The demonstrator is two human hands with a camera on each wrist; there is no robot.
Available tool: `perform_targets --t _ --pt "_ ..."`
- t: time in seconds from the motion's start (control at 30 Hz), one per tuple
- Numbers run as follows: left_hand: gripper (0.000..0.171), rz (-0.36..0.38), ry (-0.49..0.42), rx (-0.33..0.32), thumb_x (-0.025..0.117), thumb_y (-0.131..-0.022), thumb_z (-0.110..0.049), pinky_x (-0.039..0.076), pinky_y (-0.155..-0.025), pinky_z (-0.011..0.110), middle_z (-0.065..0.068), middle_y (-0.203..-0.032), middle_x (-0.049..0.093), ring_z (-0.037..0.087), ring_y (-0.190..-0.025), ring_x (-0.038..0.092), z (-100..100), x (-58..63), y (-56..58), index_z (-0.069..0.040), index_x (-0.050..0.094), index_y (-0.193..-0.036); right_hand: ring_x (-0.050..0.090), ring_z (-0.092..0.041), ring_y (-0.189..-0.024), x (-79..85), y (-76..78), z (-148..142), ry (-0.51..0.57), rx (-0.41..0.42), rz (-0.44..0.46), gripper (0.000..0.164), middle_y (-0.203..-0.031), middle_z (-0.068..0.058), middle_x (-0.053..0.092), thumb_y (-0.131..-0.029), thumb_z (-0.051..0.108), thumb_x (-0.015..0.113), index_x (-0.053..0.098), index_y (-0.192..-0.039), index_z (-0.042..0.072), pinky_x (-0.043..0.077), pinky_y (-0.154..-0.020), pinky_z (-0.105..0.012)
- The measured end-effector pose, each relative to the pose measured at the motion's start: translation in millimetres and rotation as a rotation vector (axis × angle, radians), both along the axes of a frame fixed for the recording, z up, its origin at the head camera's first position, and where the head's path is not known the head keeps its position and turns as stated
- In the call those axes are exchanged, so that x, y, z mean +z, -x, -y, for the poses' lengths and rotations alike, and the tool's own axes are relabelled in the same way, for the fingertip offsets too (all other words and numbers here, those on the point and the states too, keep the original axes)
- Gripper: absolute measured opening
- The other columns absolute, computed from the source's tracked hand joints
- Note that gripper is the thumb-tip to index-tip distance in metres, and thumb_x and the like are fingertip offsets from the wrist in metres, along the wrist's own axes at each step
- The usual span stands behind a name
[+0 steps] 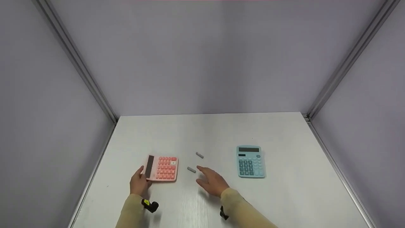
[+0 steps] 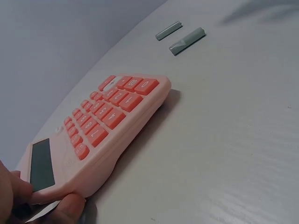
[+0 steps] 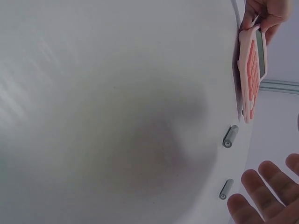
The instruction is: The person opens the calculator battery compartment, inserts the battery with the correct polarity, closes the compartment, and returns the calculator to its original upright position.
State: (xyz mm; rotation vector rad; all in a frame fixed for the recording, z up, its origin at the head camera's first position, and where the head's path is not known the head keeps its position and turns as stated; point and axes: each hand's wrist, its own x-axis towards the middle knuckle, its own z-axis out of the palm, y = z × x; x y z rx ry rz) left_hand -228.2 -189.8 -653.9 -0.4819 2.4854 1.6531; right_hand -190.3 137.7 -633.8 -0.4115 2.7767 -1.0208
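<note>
My left hand (image 1: 139,183) grips a pink calculator (image 1: 166,169) by its display end, keys facing up. In the left wrist view, a thumb and finger (image 2: 71,206) hold that end of the calculator (image 2: 63,158), which looks slightly tilted off the table. Two small grey batteries lie to its right, a nearer battery (image 1: 191,170) and a farther battery (image 1: 199,155). My right hand (image 1: 215,182) hovers just right of the nearer one, holding nothing. Its spread fingers (image 3: 254,186) show beside the batteries in the right wrist view.
A light blue calculator (image 1: 257,161) lies face up to the right of my right hand. The white table (image 1: 291,136) is bordered by grey panels at the back (image 1: 205,63) and both sides, with metal rails at the corners.
</note>
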Motion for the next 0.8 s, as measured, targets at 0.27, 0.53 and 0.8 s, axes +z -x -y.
perform_targets --t 0.27,0.53,0.8 --pt "0.049 0.037 -0.016 -0.033 0.035 -0.104 -0.013 0.050 -0.077 0.027 0.022 -0.130 0.053 0.021 -0.101 0.057 13 -5.0 -9.1 -0.009 0.028 -0.152 0.050 -0.018 -0.126 -5.8 -0.8 9 0.016 0.040 0.013 0.057 -0.144 0.002 0.046 -0.098 0.049 0.048 0.036 -0.149 0.026 0.040 -0.106 -0.042" --pt "0.049 0.047 -0.044 -0.076 0.037 -0.103 -0.012 0.051 -0.073 0.028 0.020 -0.122 0.058 0.015 -0.089 0.059 22 -9.8 -26.6 -0.008 0.029 -0.151 0.052 -0.017 -0.123 -9.5 -3.9 20 0.005 0.053 0.040 0.061 -0.140 0.002 0.050 -0.096 0.046 0.054 0.032 -0.151 0.030 0.040 -0.106 -0.044" --pt "0.046 0.058 -0.073 -0.100 0.039 -0.103 -0.013 0.052 -0.071 0.028 0.015 -0.114 0.061 0.015 -0.086 0.060 20 -10.7 -30.0 -0.010 0.036 -0.149 0.040 -0.022 -0.135 -14.9 -4.3 22 -0.055 0.076 0.057 0.071 -0.147 -0.001 0.044 -0.092 0.050 0.057 0.031 -0.152 0.020 0.033 -0.111 -0.043"
